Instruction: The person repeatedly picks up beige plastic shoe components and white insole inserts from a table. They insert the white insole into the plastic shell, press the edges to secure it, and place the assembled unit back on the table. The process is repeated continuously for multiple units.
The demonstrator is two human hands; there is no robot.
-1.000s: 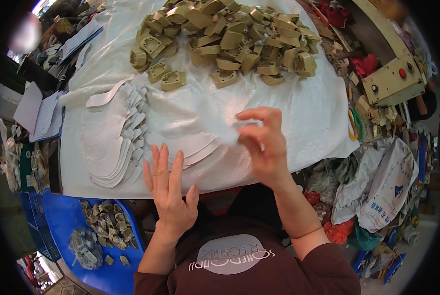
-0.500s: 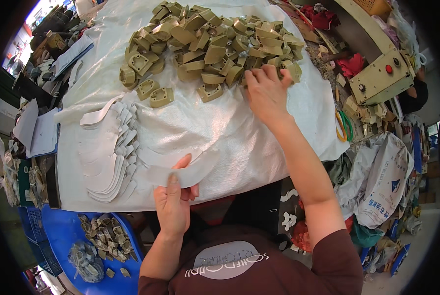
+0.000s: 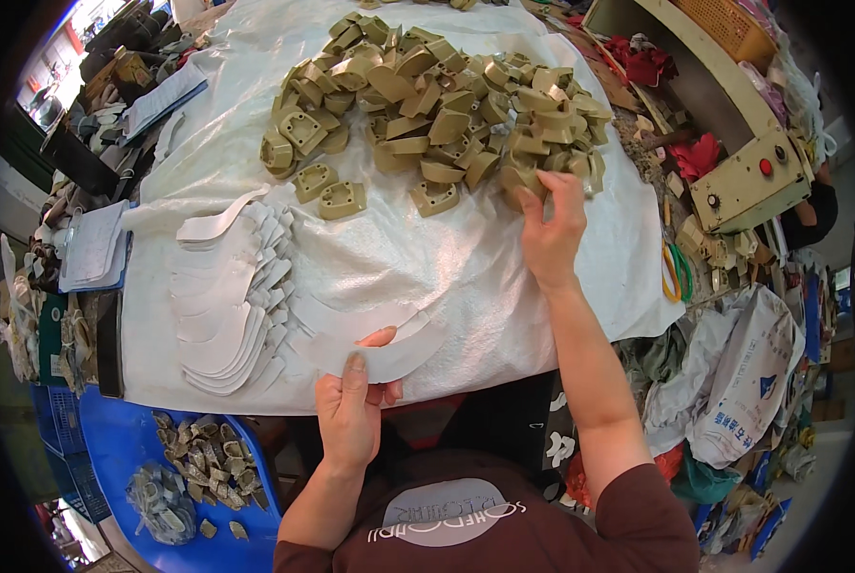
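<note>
Between the thumb and fingers of my left hand [image 3: 351,411], near the table's front edge, is a curved white strip [image 3: 413,351] of thin sheet. My right hand [image 3: 555,234] reaches to the near right side of a heap of olive-gold shoe heels [image 3: 456,115]. Its thumb and fingers close on one shoe heel [image 3: 521,180] at the heap's edge; the fingers partly hide the grip. Several loose heels, including one heel [image 3: 342,200] with holes in its face, lie in front of the heap. Left of my left hand, overlapping rows of white strips [image 3: 219,315] are spread out.
White sheeting [image 3: 466,277] covers the table. A blue tub [image 3: 256,458] with patterned pieces and a plastic bag stands below left. At the right are a control box [image 3: 752,180], scissors [image 3: 677,272] and a white sack [image 3: 748,372]. Papers [image 3: 93,246] lie at the left edge.
My right hand has closed its fingers on a heel at the heap's edge. The whole view has shifted slightly. My left hand keeps hold of the white strip.
</note>
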